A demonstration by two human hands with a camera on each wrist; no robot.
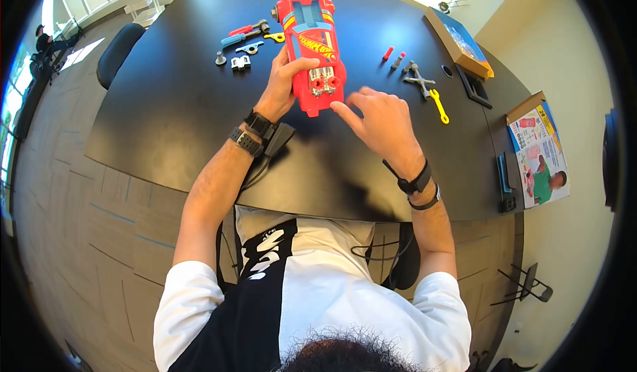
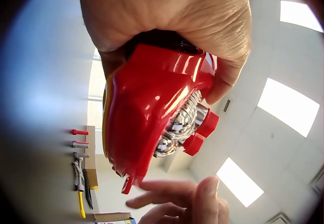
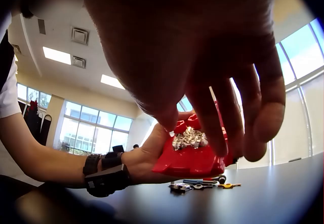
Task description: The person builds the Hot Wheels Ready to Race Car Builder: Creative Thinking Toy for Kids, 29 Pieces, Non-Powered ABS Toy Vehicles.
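My left hand (image 1: 281, 85) grips a red toy car (image 1: 318, 46) from its side, thumb over the top, and holds it up over the black table. Chrome engine parts (image 2: 178, 125) with red caps stick out of the hood. A Hot Wheels logo and a blue windshield show on the car's upper side. Close beside the front end is my right hand (image 1: 386, 121), its fingers loosely bent with nothing between them. In the left wrist view its fingertips (image 2: 167, 186) come right at the red tab under the nose.
Toy tools, including a blue-handled one (image 1: 240, 38), lie left on the table (image 1: 172, 107). To the right are red and grey bolts, a grey cross wrench (image 1: 419, 80), a yellow wrench (image 1: 439, 107), an open box (image 1: 458, 40) and a printed carton (image 1: 539, 150).
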